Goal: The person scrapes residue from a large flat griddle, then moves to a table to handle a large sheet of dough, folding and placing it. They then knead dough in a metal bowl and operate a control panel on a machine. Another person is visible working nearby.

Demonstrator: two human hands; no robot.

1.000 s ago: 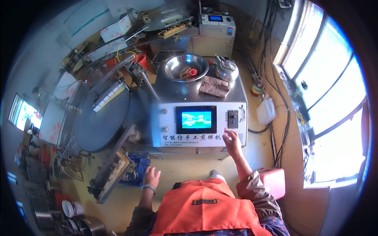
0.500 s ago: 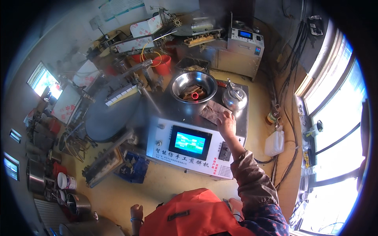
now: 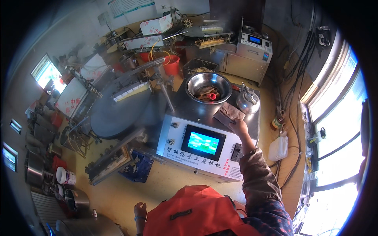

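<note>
My right hand [image 3: 239, 128] has its fingers closed on the near right edge of a brown cloth [image 3: 228, 114]. The cloth lies on the dark top of a white-fronted machine [image 3: 163, 135], partly bunched up. Just behind the cloth stands a steel bowl [image 3: 192, 92] holding brown, flat pieces and a red ring-shaped thing [image 3: 212, 96]. To its right sits a steel kettle [image 3: 248, 102], close to the cloth. My left hand [image 3: 139, 210] hangs low beside the red apron [image 3: 189, 204], fingers loosely curled, with nothing seen in it.
A round dark griddle [image 3: 118, 114] with an arm over it adjoins the machine's left side. Below it is a blue crate [image 3: 138, 169]. Pots and a white bucket [image 3: 65, 176] line the left. A white jug [image 3: 278, 148] and hanging cables stand by the right wall.
The whole view has shifted, so things sit further right. My right hand has gone from lying over the cloth to gripping its near edge, and the cloth looks more bunched.
</note>
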